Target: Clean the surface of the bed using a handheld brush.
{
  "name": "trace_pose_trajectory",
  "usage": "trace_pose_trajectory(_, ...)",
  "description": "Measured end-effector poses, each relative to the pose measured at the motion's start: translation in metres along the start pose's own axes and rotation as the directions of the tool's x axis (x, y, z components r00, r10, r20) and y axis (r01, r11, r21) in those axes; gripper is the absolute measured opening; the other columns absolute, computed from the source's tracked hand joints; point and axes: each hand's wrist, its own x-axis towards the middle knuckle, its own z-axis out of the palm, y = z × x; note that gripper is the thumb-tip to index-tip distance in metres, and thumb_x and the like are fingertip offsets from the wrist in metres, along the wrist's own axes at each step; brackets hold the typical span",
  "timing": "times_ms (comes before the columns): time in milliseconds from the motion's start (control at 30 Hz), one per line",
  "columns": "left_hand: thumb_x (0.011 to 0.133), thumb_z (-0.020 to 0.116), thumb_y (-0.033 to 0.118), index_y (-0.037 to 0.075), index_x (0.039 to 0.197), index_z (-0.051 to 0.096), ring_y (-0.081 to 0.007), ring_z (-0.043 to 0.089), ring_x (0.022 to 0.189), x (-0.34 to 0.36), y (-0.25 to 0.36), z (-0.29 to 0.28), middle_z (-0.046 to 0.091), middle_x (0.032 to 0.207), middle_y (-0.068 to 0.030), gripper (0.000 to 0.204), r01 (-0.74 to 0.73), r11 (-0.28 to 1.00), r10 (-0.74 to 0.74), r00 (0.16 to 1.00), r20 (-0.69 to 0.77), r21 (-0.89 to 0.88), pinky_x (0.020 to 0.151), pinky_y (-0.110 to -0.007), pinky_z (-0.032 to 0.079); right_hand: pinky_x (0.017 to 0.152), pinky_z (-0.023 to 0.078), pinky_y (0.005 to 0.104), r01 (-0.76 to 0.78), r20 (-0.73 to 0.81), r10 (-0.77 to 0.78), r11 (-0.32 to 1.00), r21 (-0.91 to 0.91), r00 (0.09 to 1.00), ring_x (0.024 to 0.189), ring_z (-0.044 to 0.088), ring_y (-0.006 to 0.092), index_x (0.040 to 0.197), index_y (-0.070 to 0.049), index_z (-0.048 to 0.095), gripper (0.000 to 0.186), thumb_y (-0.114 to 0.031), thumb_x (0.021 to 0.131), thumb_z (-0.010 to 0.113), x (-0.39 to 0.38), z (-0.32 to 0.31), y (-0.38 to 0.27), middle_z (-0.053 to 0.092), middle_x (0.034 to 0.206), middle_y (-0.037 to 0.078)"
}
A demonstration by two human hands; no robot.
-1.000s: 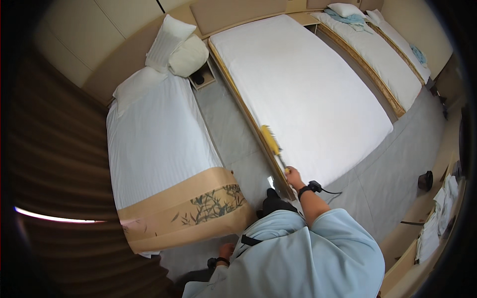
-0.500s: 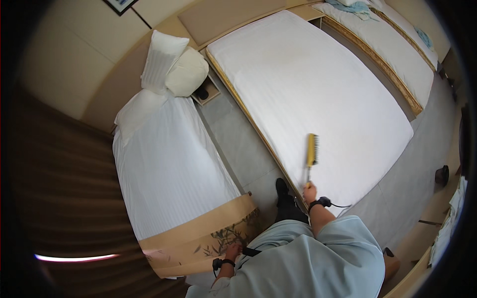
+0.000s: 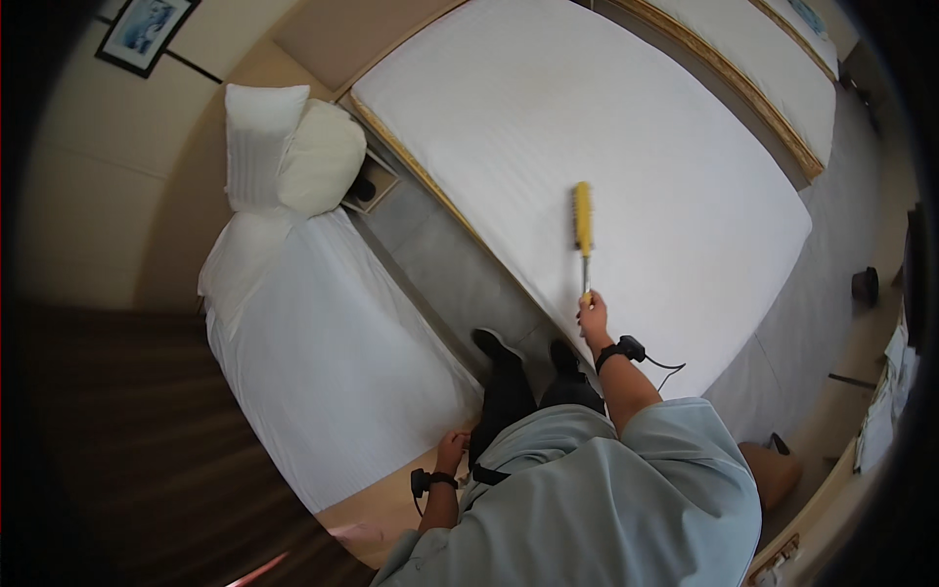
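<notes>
My right hand is closed round the handle of a long yellow brush, which points away from me over the near left part of a large bed. Dark bristles show along the brush head's left side. Under it lies the bed's white mattress, without pillows. By my left hip hangs my left hand, above the foot of a narrower bed; its fingers are too small and partly hidden to read. Both wrists carry a dark strap with a small black device.
A white-sheeted bed stands at left, with white pillows and a cream one at its head. Between the beds are a nightstand and a grey floor strip. A dark bin stands at right.
The brush has moved farther up the mattress and slightly left in view; its bristles have swung from the right side to the left. I have stepped forward along the gap between the beds.
</notes>
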Motion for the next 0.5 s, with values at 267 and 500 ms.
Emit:
trace_pose_trajectory(267,0.084,0.044,0.02,0.003,0.094,0.062,-0.0149,0.058,0.071,0.113,-0.012,-0.102,0.062,0.082,-0.0069,0.027,-0.116,0.964,0.097,0.991,0.088,0.241,0.061,-0.028,0.044,0.042,0.042,0.0339,-0.198,-0.331,0.162,0.977,-0.078,0.929,0.048,0.053,0.0176,0.086,-0.003,0.055,0.011,-0.014,0.083,0.052,0.073,0.058,-0.012,0.054,0.058,0.008)
trace_pose_trajectory(500,0.084,0.045,0.018,0.006,0.096,0.061,-0.0124,0.057,0.065,0.188,0.077,-0.245,0.059,0.075,-0.0026,0.022,0.128,0.975,-0.111,0.989,0.098,-0.183,0.059,-0.025,0.044,0.071,0.047,0.0327,0.195,0.189,-0.116,0.853,-0.484,0.975,0.077,0.061,0.0242,0.108,-0.006,0.059,0.03,-0.016,0.08,0.06,0.031,0.292,-0.021,0.065,0.087,0.011)
